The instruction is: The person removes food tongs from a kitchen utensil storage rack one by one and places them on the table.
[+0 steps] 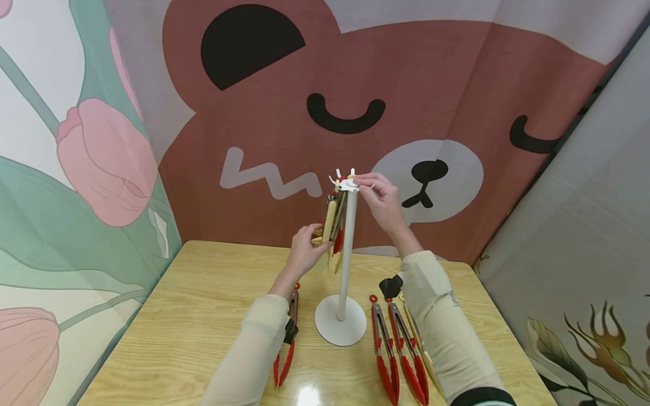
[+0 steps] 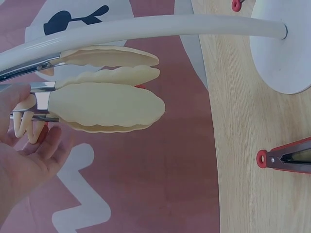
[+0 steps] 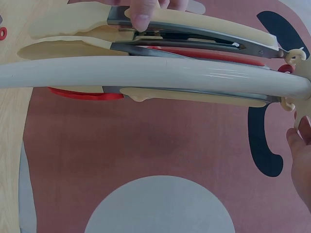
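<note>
A white stand [image 1: 347, 248] with a round base and hooks on top rises from the table. Several tongs with beige or red parts hang from it. My left hand [image 1: 307, 249] grips beige-tipped tongs [image 2: 107, 104] around their middle, left of the pole; their top end is at the hooks. Up at the hook top, my right hand [image 1: 382, 200] pinches the stand's edge between thumb and fingers. Red tongs [image 3: 87, 93] hang behind the pole in the right wrist view, partly hidden by it.
On the wooden table [image 1: 203, 316], red tongs [image 1: 285, 358] lie partly under the left forearm. Two more red tongs, one nearer the base [image 1: 386, 352] and one beside it [image 1: 410, 361], lie right of the stand. Beige tongs [image 1: 424, 349] are partly hidden by the right sleeve. A printed curtain [image 1: 431, 84] hangs behind.
</note>
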`<move>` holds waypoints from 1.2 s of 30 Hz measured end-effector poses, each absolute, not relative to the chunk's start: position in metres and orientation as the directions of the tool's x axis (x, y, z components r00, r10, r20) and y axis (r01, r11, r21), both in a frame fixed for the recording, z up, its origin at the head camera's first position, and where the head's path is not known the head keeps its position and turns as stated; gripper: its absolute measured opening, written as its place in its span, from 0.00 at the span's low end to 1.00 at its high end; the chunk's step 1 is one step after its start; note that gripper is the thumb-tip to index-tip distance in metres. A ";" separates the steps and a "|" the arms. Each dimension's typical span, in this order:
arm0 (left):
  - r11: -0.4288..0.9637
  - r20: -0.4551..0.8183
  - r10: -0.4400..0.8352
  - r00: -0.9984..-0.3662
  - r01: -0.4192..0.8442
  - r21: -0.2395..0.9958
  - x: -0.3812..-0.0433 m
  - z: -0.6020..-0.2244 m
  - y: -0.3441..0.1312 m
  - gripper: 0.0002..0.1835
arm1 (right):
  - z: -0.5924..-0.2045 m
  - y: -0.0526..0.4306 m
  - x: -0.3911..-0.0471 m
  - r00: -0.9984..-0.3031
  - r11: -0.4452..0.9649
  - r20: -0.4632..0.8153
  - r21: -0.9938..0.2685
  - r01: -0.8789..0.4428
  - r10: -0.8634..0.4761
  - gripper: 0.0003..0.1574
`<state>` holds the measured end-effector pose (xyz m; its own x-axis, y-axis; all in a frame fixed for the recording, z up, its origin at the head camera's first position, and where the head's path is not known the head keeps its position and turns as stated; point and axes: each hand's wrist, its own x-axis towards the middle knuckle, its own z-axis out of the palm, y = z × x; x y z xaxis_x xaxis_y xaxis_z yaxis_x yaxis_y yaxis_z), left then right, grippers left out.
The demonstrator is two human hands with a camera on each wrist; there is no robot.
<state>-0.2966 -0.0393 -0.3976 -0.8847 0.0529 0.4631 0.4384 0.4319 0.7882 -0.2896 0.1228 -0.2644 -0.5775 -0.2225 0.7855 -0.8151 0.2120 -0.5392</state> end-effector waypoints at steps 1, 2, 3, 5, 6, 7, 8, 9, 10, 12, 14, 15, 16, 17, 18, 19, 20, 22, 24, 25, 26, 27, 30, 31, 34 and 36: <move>0.431 0.462 0.054 -0.886 0.437 0.789 -0.297 -0.398 -0.039 0.24 | -0.264 0.123 -0.290 -0.575 0.213 0.787 -0.536 -0.817 -0.223 0.11; 0.429 0.458 0.052 -0.888 0.434 0.792 -0.297 -0.398 -0.039 0.24 | -0.265 0.123 -0.290 -0.574 0.213 0.788 -0.535 -0.818 -0.224 0.11; 0.426 0.452 0.051 -0.890 0.429 0.796 -0.297 -0.398 -0.039 0.24 | -0.265 0.123 -0.290 -0.573 0.213 0.788 -0.534 -0.818 -0.225 0.11; 0.414 0.440 0.050 -0.897 0.419 0.808 -0.297 -0.398 -0.039 0.24 | -0.265 0.123 -0.290 -0.574 0.211 0.787 -0.535 -0.818 -0.226 0.11; 0.410 0.433 0.050 -0.900 0.414 0.813 -0.297 -0.398 -0.039 0.24 | -0.265 0.123 -0.290 -0.576 0.208 0.787 -0.539 -0.817 -0.224 0.11; 0.402 0.426 0.050 -0.903 0.409 0.819 -0.297 -0.398 -0.039 0.24 | -0.265 0.123 -0.290 -0.575 0.209 0.787 -0.538 -0.817 -0.224 0.11; 0.394 0.419 0.049 -0.907 0.403 0.826 -0.297 -0.398 -0.039 0.24 | -0.265 0.123 -0.290 -0.576 0.208 0.786 -0.539 -0.816 -0.223 0.11; 0.387 0.417 0.051 -0.907 0.403 0.829 -0.297 -0.399 -0.039 0.24 | -0.265 0.123 -0.290 -0.576 0.210 0.787 -0.538 -0.816 -0.221 0.11; 0.382 0.416 0.052 -0.908 0.403 0.832 -0.297 -0.399 -0.039 0.24 | -0.265 0.123 -0.290 -0.575 0.211 0.788 -0.538 -0.816 -0.220 0.11; 0.364 0.410 0.053 -0.911 0.399 0.842 -0.297 -0.400 -0.039 0.24 | -0.265 0.123 -0.291 -0.576 0.208 0.788 -0.539 -0.816 -0.219 0.11; 0.337 0.402 0.049 -0.914 0.395 0.855 -0.297 -0.401 -0.039 0.24 | -0.266 0.124 -0.291 -0.575 0.207 0.788 -0.538 -0.817 -0.218 0.11; 0.321 0.402 0.048 -0.915 0.395 0.861 -0.297 -0.402 -0.039 0.23 | -0.266 0.124 -0.291 -0.575 0.208 0.789 -0.538 -0.817 -0.218 0.11; 0.304 0.397 0.045 -0.917 0.391 0.869 -0.297 -0.403 -0.039 0.23 | -0.266 0.123 -0.291 -0.576 0.207 0.788 -0.539 -0.816 -0.217 0.11; 0.286 0.390 0.042 -0.920 0.386 0.877 -0.297 -0.404 -0.039 0.23 | -0.266 0.123 -0.291 -0.578 0.208 0.787 -0.541 -0.815 -0.216 0.11; 0.271 0.386 0.040 -0.921 0.382 0.883 -0.297 -0.405 -0.039 0.23 | -0.266 0.123 -0.291 -0.579 0.210 0.786 -0.542 -0.814 -0.215 0.11; 0.260 0.388 0.040 -0.921 0.385 0.885 -0.298 -0.405 -0.039 0.22 | -0.266 0.123 -0.290 -0.581 0.211 0.785 -0.543 -0.812 -0.214 0.11; 0.258 0.388 0.039 -0.921 0.385 0.886 -0.298 -0.406 -0.039 0.22 | -0.266 0.123 -0.290 -0.583 0.213 0.784 -0.546 -0.811 -0.212 0.11; 0.248 0.385 0.045 -0.922 0.384 0.889 -0.298 -0.407 -0.039 0.22 | -0.266 0.123 -0.290 -0.587 0.214 0.781 -0.549 -0.808 -0.212 0.11; 0.247 0.383 0.050 -0.922 0.383 0.890 -0.298 -0.408 -0.039 0.22 | -0.266 0.123 -0.290 -0.588 0.214 0.780 -0.550 -0.807 -0.214 0.11; 0.248 0.387 0.052 -0.921 0.387 0.888 -0.297 -0.408 -0.039 0.22 | -0.266 0.123 -0.290 -0.588 0.215 0.779 -0.550 -0.807 -0.215 0.11; 0.250 0.387 0.053 -0.921 0.387 0.887 -0.297 -0.408 -0.039 0.23 | -0.266 0.123 -0.290 -0.589 0.214 0.779 -0.551 -0.807 -0.216 0.11; 0.247 0.390 0.055 -0.919 0.391 0.887 -0.297 -0.408 -0.039 0.22 | -0.266 0.123 -0.291 -0.588 0.213 0.779 -0.550 -0.807 -0.217 0.11; 0.250 0.400 0.056 -0.915 0.401 0.881 -0.297 -0.408 -0.038 0.22 | -0.267 0.123 -0.291 -0.589 0.213 0.779 -0.552 -0.807 -0.215 0.11; 0.248 0.400 0.058 -0.915 0.401 0.882 -0.297 -0.408 -0.038 0.22 | -0.266 0.123 -0.290 -0.590 0.214 0.779 -0.552 -0.806 -0.213 0.11; 0.240 0.394 0.059 -0.917 0.396 0.886 -0.297 -0.408 -0.039 0.23 | -0.266 0.123 -0.290 -0.590 0.216 0.780 -0.551 -0.806 -0.210 0.11; 0.243 0.398 0.058 -0.915 0.400 0.884 -0.297 -0.408 -0.039 0.23 | -0.266 0.123 -0.290 -0.588 0.216 0.781 -0.550 -0.807 -0.210 0.11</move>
<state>-0.2972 -0.0389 -0.4080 -0.9154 0.0583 0.3984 0.4001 0.2429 0.8837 -0.2895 0.1229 -0.2655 -0.5883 -0.2098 0.7810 -0.8069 0.2163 -0.5497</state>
